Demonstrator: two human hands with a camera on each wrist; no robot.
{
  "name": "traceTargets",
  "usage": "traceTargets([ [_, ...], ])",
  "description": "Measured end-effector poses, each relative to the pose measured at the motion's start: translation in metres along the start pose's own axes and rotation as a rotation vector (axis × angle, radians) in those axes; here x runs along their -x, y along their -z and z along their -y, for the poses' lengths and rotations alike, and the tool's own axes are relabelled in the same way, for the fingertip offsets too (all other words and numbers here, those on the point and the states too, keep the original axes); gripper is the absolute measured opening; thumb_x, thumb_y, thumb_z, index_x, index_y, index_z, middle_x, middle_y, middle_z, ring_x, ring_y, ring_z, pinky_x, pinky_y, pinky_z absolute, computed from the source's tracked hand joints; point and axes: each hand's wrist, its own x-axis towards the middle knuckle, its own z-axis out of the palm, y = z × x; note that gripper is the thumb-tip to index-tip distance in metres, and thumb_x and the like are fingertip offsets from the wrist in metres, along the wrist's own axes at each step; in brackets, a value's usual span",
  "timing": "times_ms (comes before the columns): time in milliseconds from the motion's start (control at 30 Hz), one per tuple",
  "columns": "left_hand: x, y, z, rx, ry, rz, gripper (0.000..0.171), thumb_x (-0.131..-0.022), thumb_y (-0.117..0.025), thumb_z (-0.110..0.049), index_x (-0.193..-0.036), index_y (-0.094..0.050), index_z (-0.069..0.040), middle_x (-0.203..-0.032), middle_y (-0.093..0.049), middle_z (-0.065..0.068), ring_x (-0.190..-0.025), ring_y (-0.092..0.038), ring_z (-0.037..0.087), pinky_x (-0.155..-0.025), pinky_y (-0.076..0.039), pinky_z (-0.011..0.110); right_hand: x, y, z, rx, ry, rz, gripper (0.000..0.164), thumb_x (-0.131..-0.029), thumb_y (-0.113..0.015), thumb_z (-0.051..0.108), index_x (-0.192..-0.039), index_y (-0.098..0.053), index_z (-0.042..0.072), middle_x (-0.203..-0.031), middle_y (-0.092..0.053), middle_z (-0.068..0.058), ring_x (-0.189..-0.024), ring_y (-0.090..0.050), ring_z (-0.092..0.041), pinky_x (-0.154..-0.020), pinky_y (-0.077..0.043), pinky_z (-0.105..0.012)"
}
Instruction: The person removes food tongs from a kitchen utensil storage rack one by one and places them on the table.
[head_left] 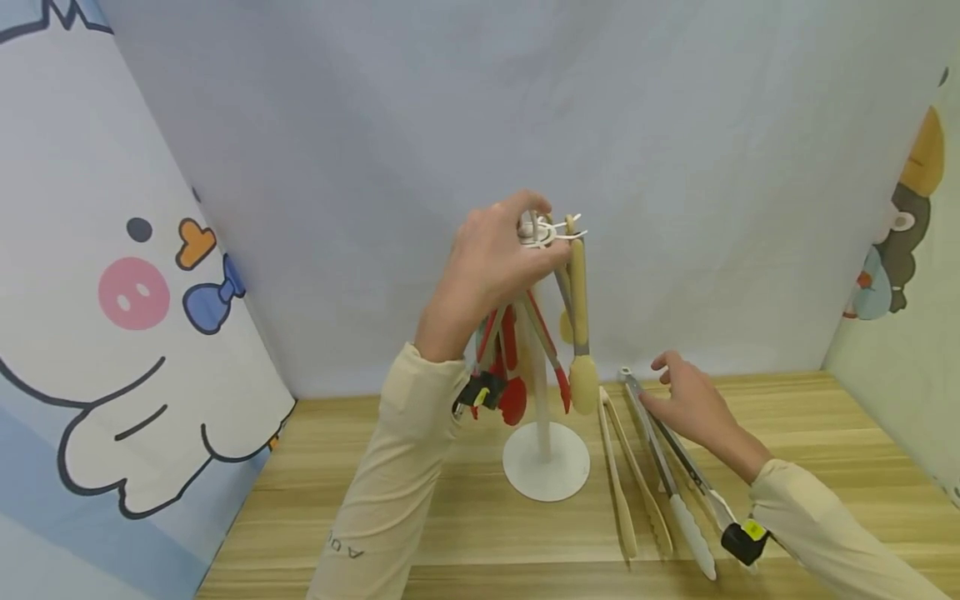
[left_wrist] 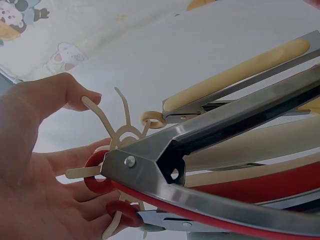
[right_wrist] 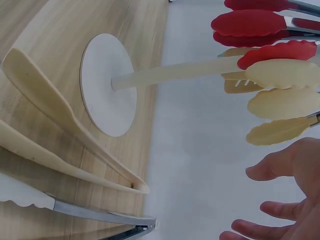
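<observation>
A white hook rack [head_left: 546, 462] on a round base stands on the table, hung with several tongs. My left hand [head_left: 491, 262] grips the rack's top, its thumb on a hook [left_wrist: 100, 117] and its fingers behind the hub. From the hooks hang red-tipped tongs [head_left: 513, 400] and cream-tipped tongs [head_left: 582, 383]. My right hand [head_left: 693, 400] holds nothing; its fingers are loosely bent above the table, apart from the hanging tongs. Nearest below it lie metal tongs with white tips [head_left: 690, 533]. Beside them are beige one-piece tongs [head_left: 618, 492].
The wooden table [head_left: 450, 517] ends at a pale cloth backdrop [head_left: 360, 208]. Printed cartoon cloths flank it on the left [head_left: 135, 250] and right [head_left: 900, 217]. The tongs on the table lie right of the rack's base.
</observation>
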Motion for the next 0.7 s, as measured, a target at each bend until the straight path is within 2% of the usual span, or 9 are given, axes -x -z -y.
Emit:
traceTargets([
  [233,-0.001,0.002,-0.001,-0.016,-0.007,0.035,0.045,-0.081,-0.062,-0.029,-0.124,-0.058,-0.017,-0.085,-0.057,0.001,-0.067,-0.049,0.015,-0.057,-0.04,0.028,-0.002,0.003,0.011,-0.048,0.03,-0.04,0.04,-0.091,-0.061,0.024,-0.117,-0.049,-0.004,-0.108,-0.057,-0.029,-0.096,-0.056,-0.044,-0.073,-0.048,-0.052],
  [500,-0.001,0.004,-0.001,-0.001,-0.009,0.075,0.049,-0.082,-0.061,-0.027,-0.129,-0.055,-0.014,-0.082,-0.059,0.002,-0.059,-0.048,0.015,-0.053,-0.041,0.028,-0.003,0.01,0.023,-0.099,0.056,-0.081,0.041,-0.093,-0.058,0.026,-0.119,-0.049,-0.004,-0.11,-0.057,-0.027,-0.098,-0.056,-0.041,-0.077,-0.046,-0.053],
  [700,-0.003,0.005,0.0,0.009,-0.018,0.101,0.05,-0.083,-0.061,-0.026,-0.131,-0.054,-0.014,-0.087,-0.061,0.002,-0.061,-0.05,0.015,-0.055,-0.041,0.028,-0.002,0.015,0.03,-0.134,0.072,-0.1,0.041,-0.095,-0.055,0.029,-0.12,-0.049,-0.003,-0.111,-0.057,-0.026,-0.102,-0.055,-0.042,-0.081,-0.045,-0.054],
])
